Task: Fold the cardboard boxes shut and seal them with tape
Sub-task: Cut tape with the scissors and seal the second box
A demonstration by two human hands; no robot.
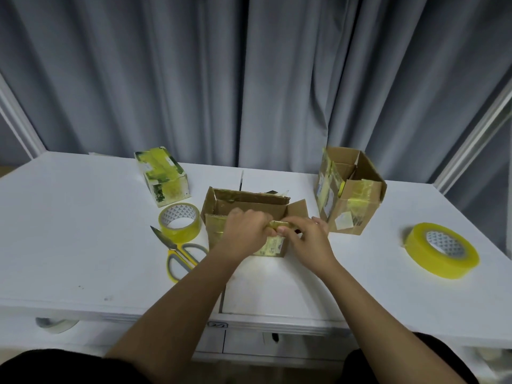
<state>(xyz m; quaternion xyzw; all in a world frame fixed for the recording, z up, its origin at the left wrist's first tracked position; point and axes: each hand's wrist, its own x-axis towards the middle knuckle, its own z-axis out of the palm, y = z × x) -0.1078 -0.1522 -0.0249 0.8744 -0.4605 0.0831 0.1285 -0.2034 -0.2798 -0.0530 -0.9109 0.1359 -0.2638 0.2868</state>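
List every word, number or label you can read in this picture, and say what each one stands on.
"22", roughly: handwritten on a small tag on the table's front edge; blurred, so uncertain.
Stickers on the right-hand cardboard box: too small to read.
Label on the centre cardboard box, below the hands: blurred, unreadable.
Tape roll cores: only a triangle pattern, no words.
White and green box: no legible print.

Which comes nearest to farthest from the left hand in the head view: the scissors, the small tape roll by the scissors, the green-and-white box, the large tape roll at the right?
From the left hand, on the middle box:
1. Scissors, just to its left, and small tape roll, left: too close to call.
2. Green-and-white box, far left, behind.
3. Large tape roll, far right.
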